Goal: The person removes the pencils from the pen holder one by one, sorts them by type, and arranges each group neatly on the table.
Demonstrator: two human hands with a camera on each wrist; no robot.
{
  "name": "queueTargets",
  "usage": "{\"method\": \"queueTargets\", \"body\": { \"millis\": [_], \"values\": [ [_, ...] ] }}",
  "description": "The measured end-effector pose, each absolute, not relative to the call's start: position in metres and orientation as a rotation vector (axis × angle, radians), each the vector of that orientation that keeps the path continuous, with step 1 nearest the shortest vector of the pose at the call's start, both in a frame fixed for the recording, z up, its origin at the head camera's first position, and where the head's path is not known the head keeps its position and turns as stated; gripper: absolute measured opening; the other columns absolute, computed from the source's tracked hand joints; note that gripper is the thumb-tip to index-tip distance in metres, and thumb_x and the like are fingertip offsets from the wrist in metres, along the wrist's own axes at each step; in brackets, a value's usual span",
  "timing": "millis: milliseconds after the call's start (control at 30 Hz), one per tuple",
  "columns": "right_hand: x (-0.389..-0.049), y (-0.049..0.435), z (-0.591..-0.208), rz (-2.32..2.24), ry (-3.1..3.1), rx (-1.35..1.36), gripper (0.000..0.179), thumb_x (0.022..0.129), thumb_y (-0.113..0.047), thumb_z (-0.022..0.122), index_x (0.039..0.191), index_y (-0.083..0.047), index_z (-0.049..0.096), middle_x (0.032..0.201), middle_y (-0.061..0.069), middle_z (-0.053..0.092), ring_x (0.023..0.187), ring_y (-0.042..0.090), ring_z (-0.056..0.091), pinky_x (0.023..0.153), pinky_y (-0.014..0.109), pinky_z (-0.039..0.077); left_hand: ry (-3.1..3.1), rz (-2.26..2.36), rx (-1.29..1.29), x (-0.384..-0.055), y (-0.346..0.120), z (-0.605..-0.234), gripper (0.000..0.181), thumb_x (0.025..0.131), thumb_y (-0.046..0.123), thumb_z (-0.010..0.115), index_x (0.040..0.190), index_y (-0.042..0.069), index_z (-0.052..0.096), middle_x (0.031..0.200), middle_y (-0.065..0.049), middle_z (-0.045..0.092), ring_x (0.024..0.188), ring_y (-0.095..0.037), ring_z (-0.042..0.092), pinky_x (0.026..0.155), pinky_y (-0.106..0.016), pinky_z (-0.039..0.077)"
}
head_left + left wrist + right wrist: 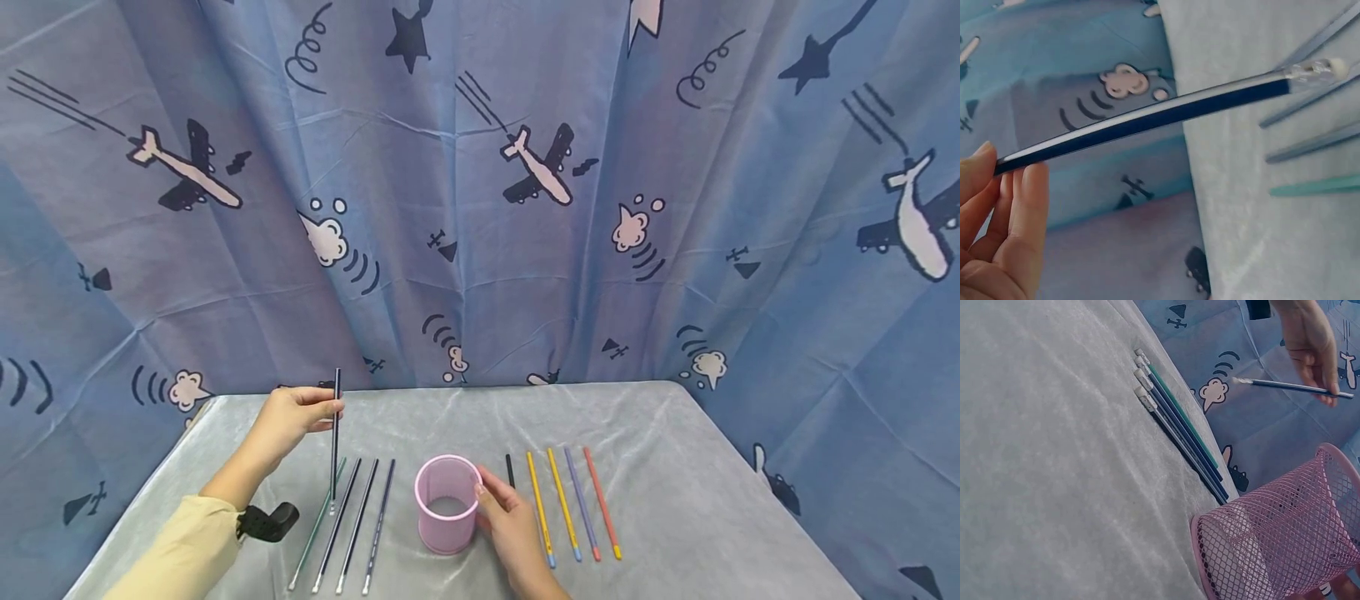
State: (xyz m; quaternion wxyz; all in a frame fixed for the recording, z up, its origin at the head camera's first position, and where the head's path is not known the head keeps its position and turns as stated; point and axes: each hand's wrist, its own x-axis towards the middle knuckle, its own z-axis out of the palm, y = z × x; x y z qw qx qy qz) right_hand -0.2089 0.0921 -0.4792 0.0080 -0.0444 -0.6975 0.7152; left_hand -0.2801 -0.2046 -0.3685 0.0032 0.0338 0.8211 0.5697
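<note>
In the head view my left hand point(300, 412) pinches a dark blue pencil point(334, 450) between thumb and fingers, raised above the left part of the table. The pencil stands nearly upright, its white eraser end down; the left wrist view shows that eraser point(1338, 67) at the end away from the fingers. My right hand point(513, 525) holds the side of a pink mesh pen holder point(446, 537), which stands upright with its mouth up. In the right wrist view the mesh wall point(1272, 531) shows, and fingers appear behind it at the lower edge. Inside the holder no pencils show.
Left of the holder lie a green pencil point(317, 525) and three dark blue pencils point(358, 525). Right of it lie a black pencil point(510, 471), partly hidden by my hand, yellow pencils point(538, 508), a purple one point(582, 504) and a red one point(603, 504). A patterned curtain point(480, 250) hangs behind.
</note>
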Motion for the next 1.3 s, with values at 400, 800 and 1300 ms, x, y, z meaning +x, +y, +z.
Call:
{"method": "queueTargets", "body": {
  "millis": [400, 800, 1300],
  "values": [
    [-0.211, 0.092, -0.482, 2.238, -2.186, -0.150, 0.047, 0.101, -0.020, 0.057, 0.140, 0.005, 0.051, 0.142, 0.025, 0.055, 0.123, 0.025, 0.058, 0.093, 0.039, 0.059, 2.534, 1.607, 0.138, -0.289, -0.227, -0.390, 0.036, 0.094, 0.004, 0.063, 0.118, -0.022, 0.058, 0.098, -0.017, 0.075, 0.085, -0.012, 0.070, 0.076, -0.032, 0.063],
    [-0.209, 0.092, -0.478, 2.233, -2.178, -0.150, 0.047, 0.101, -0.019, 0.058, 0.140, 0.006, 0.051, 0.141, 0.025, 0.056, 0.121, 0.024, 0.060, 0.091, 0.038, 0.060, 2.561, 1.405, -0.010, -0.295, -0.240, -0.421, 0.029, 0.092, 0.002, 0.064, 0.111, -0.020, 0.063, 0.086, -0.015, 0.075, 0.073, -0.010, 0.065, 0.066, -0.029, 0.062],
    [-0.209, 0.093, -0.481, 2.246, -2.172, -0.136, 0.046, 0.101, -0.019, 0.058, 0.140, 0.005, 0.051, 0.141, 0.024, 0.055, 0.123, 0.023, 0.058, 0.093, 0.038, 0.059, 2.546, 1.356, -0.165, -0.297, -0.241, -0.451, 0.021, 0.088, -0.001, 0.067, 0.101, -0.018, 0.066, 0.068, -0.001, 0.065, 0.060, -0.008, 0.057, 0.057, -0.025, 0.060]
  ]
}}
